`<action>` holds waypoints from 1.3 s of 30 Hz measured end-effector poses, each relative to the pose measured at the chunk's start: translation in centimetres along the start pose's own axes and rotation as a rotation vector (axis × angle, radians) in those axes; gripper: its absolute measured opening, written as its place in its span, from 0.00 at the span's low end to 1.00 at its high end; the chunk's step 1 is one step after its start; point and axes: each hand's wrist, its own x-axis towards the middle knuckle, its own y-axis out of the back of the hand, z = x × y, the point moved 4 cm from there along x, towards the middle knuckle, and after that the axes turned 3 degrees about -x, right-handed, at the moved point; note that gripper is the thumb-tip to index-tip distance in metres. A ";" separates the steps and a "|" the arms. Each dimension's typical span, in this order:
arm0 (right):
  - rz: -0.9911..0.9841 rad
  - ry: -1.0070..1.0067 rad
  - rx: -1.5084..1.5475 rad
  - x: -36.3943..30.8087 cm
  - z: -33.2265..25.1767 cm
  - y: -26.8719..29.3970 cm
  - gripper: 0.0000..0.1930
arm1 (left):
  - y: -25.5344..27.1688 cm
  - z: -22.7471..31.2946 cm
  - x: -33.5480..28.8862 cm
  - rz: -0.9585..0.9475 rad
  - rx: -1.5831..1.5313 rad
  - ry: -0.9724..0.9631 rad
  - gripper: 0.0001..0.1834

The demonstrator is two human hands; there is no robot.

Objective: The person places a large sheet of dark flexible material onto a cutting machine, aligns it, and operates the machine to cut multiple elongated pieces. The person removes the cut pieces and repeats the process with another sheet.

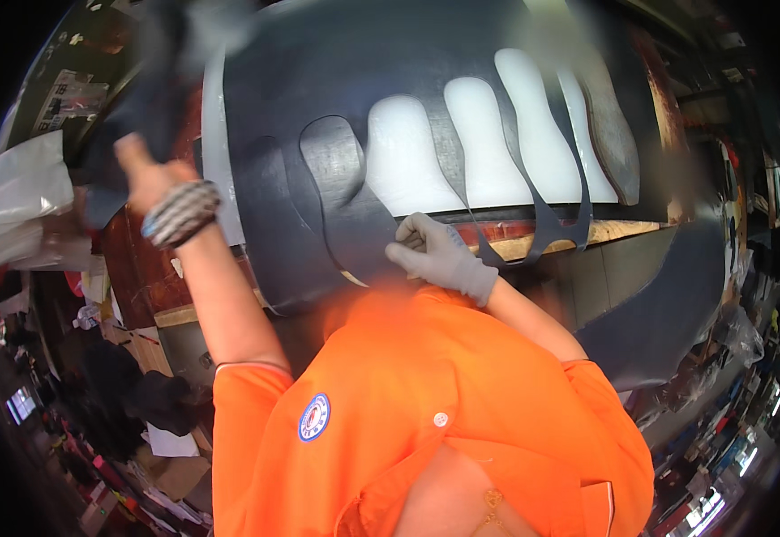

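A large black sheet (269,67) lies on the work surface in front of me, with several sole-shaped openings showing white board (403,148) beneath. Toward its left, a sole-shaped outline (332,152) is cut with the black piece still inside. My right hand (430,255), in a grey glove, has its fingers curled closed at the sheet's near edge, thumb and forefinger against the material. Off the sheet's left side is my bare left hand (153,179), a striped band (182,213) around its wrist. Motion smears its fingers, and a dark blurred shape lies just beyond them.
A grey sole-shaped piece with a brown edge (612,134) stands at the sheet's far right. Dark sheet material (663,304) hangs at the near right. Clear plastic wrapping (27,183) lies at the far left. The table's wooden edge (623,231) runs along the front.
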 end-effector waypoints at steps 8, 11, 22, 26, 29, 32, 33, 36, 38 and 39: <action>0.027 -0.110 0.208 0.9 -1.7 -1.2 0.10 | 4.2 -0.7 -10.0 -1.379 0.601 -1.060 0.38; 0.025 -0.051 0.351 1.2 -3.2 -1.1 0.10 | 7.3 -6.7 -16.4 -1.771 0.716 -0.940 0.52; -0.104 0.222 -0.180 -0.8 -11.1 0.6 0.09 | 4.8 9.5 1.5 -0.438 0.193 -0.802 0.15; -0.331 0.381 -0.367 2.6 -8.9 -5.2 0.13 | 6.6 8.3 -0.8 -0.869 0.373 -1.188 0.17; -0.632 -0.027 -0.092 4.1 -5.7 -7.9 0.14 | 10.2 0.8 -4.8 -1.445 0.726 -1.074 0.18; -0.673 -0.159 0.196 4.3 -4.7 -8.5 0.13 | 15.3 -5.5 -7.6 -1.870 0.997 -0.769 0.33; -0.645 -0.146 0.241 4.2 -4.7 -8.5 0.13 | 16.3 -6.7 -7.6 -1.853 1.079 -0.776 0.38; -0.694 -0.118 0.308 3.7 -4.9 -8.8 0.11 | 16.6 -6.4 -7.1 -1.579 0.808 -0.963 0.26; -0.697 -0.106 0.298 3.5 -5.4 -8.9 0.10 | 15.4 -5.3 -5.2 -1.535 0.720 -0.702 0.18; -0.731 -0.070 0.264 3.3 -5.9 -8.8 0.09 | 14.9 -3.8 -4.0 -1.414 0.597 -0.594 0.13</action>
